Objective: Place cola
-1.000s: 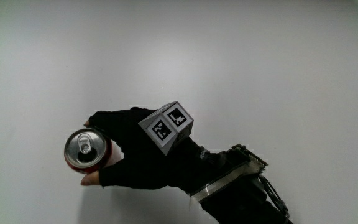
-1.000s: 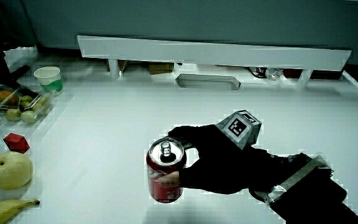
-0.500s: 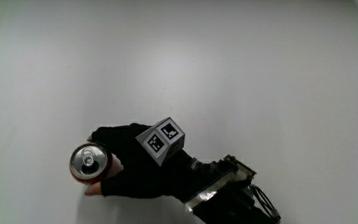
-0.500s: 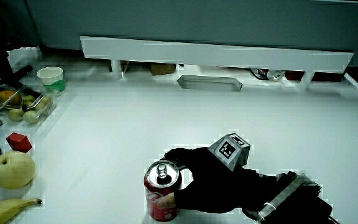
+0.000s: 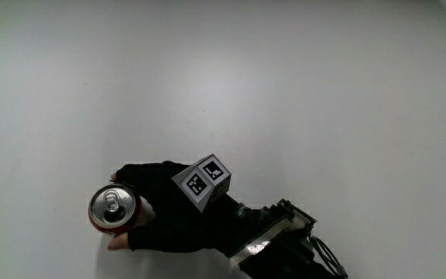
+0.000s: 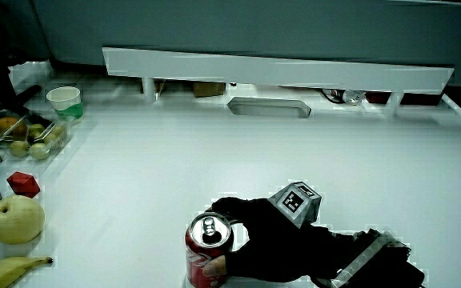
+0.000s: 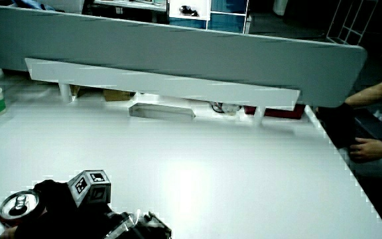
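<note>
The red cola can (image 5: 113, 210) stands upright with its silver top showing, close to the table's edge nearest the person. In both side views the can (image 6: 207, 250) (image 7: 18, 208) appears at the near edge. The gloved hand (image 5: 157, 213) is wrapped around the can's side, fingers curled on it. The patterned cube (image 5: 202, 180) sits on the hand's back, and the cube (image 6: 296, 202) (image 7: 90, 187) shows in both side views. The forearm (image 5: 281, 244) runs back toward the person.
In a side view an apple (image 6: 10, 220), a banana (image 6: 10, 269), a red block (image 6: 22, 184), a fruit tray (image 6: 29, 136) and a paper cup (image 6: 62, 100) lie along one table edge. A low white partition (image 6: 278, 68) crosses the table farthest from the person.
The hand has drawn the can toward the person, nearer the table's edge. Its grip on the can is unchanged.
</note>
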### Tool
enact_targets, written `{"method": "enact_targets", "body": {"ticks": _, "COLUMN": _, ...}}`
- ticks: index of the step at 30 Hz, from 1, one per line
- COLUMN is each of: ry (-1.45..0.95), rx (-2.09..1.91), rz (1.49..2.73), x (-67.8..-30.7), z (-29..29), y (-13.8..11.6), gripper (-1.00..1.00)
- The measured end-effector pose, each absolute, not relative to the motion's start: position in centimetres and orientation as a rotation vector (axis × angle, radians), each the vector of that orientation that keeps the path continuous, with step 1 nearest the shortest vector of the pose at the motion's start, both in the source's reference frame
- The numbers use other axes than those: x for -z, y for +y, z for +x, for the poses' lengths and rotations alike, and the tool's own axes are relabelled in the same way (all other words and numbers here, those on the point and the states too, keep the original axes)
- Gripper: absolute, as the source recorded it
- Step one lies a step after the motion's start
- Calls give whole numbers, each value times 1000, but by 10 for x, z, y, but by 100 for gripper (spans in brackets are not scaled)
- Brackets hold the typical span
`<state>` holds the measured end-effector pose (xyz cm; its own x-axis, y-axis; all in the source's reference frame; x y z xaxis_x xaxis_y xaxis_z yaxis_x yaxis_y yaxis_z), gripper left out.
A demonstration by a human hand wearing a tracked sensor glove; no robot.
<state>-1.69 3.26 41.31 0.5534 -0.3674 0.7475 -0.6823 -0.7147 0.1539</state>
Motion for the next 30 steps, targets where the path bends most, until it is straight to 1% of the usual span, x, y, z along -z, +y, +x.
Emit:
{"method": "enact_targets", "body": {"ticks": 8, "ry": -850, "rx": -946, "rz": 2333, "x": -413, "z": -10, "y": 33, "gripper": -79}}
{"method": "enact_targets", "body": {"ticks": 10, "ry": -838, "rx": -904, "rz": 2289, "x": -404, "z": -4, "y": 34, "gripper": -89}}
{"method": "enact_targets", "body": {"ticks": 11, "ry": -844, "rx": -898, "rz": 2245, "x": -391, "z": 1, "y": 34, "gripper": -95}}
{"method": "enact_targets", "body": {"ticks": 12, "ry": -834, "rx": -848, "rz": 2267, "x": -390, "z": 7, "y": 34, "gripper": -100}}
{"method": "enact_targets", "body": {"ticks": 13, "ry": -831, "rx": -771, "rz": 2271, "x": -384, "z": 12, "y": 35, "gripper": -100}}
{"method": "enact_targets", "body": {"ticks": 17, "ry": -932, "rx": -696, "rz": 2355, "x": -366, "z": 39, "y": 40, "gripper": -100}}
{"method": "enact_targets", "body": {"ticks": 18, "ry": -946, "rx": -630, "rz": 2383, "x": -365, "z": 44, "y": 40, "gripper": -100}}
{"method": "enact_targets", "body": {"ticks": 21, "ry": -981, "rx": -443, "rz": 2412, "x": -350, "z": 59, "y": 43, "gripper": -100}}
{"method": "enact_targets", "body": {"ticks": 22, "ry": -981, "rx": -299, "rz": 2423, "x": -353, "z": 65, "y": 45, "gripper": -100}}
{"method": "enact_targets", "body": {"ticks": 24, "ry": -1061, "rx": -113, "rz": 2511, "x": -355, "z": 78, "y": 50, "gripper": -100}}
{"method": "enact_targets", "body": {"ticks": 27, "ry": -1021, "rx": -179, "rz": 2465, "x": -327, "z": 90, "y": 52, "gripper": -100}}
{"method": "enact_targets", "body": {"ticks": 28, "ry": -1017, "rx": -122, "rz": 2433, "x": -319, "z": 94, "y": 53, "gripper": -100}}
{"method": "enact_targets", "body": {"ticks": 30, "ry": -1048, "rx": -118, "rz": 2511, "x": -313, "z": 104, "y": 54, "gripper": -100}}
